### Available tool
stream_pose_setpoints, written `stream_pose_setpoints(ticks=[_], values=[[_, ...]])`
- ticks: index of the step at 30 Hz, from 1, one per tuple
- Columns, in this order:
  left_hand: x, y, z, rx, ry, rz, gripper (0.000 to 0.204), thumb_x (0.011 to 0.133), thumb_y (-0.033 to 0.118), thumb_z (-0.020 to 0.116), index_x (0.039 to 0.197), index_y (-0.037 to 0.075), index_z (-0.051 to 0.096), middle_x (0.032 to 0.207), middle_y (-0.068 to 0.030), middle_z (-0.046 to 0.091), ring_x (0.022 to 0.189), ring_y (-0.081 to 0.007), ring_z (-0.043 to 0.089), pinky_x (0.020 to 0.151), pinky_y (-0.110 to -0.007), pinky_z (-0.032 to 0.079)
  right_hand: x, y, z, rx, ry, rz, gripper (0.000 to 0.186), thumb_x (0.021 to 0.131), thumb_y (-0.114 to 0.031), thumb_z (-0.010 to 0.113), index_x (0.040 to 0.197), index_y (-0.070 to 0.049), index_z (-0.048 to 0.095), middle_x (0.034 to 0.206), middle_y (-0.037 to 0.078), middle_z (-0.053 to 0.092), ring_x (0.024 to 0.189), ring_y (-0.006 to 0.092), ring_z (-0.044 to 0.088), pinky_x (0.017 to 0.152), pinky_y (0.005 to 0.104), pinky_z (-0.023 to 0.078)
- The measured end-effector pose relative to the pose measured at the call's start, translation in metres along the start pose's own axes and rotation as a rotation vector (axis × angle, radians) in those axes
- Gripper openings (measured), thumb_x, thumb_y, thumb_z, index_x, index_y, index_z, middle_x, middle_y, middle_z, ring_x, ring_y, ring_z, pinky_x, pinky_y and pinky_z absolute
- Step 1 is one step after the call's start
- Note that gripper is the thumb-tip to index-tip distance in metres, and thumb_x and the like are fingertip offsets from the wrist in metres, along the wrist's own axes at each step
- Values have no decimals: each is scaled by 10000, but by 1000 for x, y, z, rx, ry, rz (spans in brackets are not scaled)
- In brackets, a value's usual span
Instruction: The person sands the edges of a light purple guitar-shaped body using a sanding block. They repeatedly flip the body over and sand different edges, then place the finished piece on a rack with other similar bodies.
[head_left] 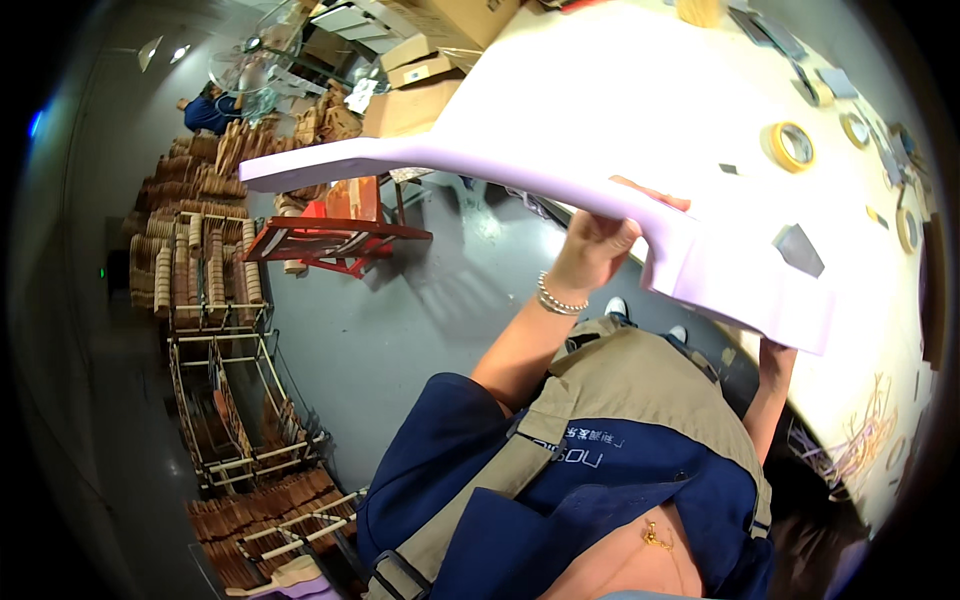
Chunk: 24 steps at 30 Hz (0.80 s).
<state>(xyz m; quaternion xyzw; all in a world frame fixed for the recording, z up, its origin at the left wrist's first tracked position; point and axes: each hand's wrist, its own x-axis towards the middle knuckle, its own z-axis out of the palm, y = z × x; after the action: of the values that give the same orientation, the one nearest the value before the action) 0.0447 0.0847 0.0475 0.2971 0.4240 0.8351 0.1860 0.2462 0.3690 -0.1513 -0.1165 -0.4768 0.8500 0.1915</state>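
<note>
A lavender-painted guitar neck [500,172] spans the view, with a flat headstock-like end at the left and a broad, thick block at the right. My left hand [600,245] is closed round the shaft beside the curved step where it widens, thumb on the near side and a fingertip showing beyond. At the block's lower right edge, my right hand [776,362] grips from below; its fingers are mostly hidden behind the piece. A dark grey pad or sheet [799,250] shows by the block's far edge; I cannot tell whether they touch.
A white worktable [560,70] carries tape rolls [792,147] and small tools. Left of me stand a red folding chair [330,243], stacked wooden pieces [205,260] and a metal rack [225,400]. Cardboard boxes [415,95] sit behind. A person [208,112] is far off.
</note>
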Motion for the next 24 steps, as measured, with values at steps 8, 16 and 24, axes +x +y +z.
stream_pose_setpoints(ticks=[8, 16, 24], values=[[0, 12, 27, 145, 207, -27, 773, 876, 647, 144, 1439, 197, -135, 1425, -183, 312, 1172, -290, 507, 904, -382, 482, 7, -20, 28, -22, 31, -19, 750, 761, -306, 640, 1376, -51, 295, 1288, 111, 465, 1199, 263, 453, 990, 393, 380], [-4, 17, 25, 190, 229, -66, 817, 865, 648, 211, 1439, 181, -135, 1419, -214, 301, 1199, -341, 471, 966, -419, 430, 7, -18, 45, 55, 97, 120, 697, 815, -378, 569, 1367, -41, 308, 1269, 123, 480, 1184, 263, 468, 964, 382, 405], [-8, 22, 23, 241, 227, 14, 786, 905, 588, 231, 1446, 102, -68, 1334, -175, 430, 1175, -275, 503, 967, -378, 429, 21, -19, 61, 119, 198, 246, 700, 865, -516, 434, 1347, -19, 332, 1236, 144, 503, 1081, 262, 525, 861, 352, 455]])
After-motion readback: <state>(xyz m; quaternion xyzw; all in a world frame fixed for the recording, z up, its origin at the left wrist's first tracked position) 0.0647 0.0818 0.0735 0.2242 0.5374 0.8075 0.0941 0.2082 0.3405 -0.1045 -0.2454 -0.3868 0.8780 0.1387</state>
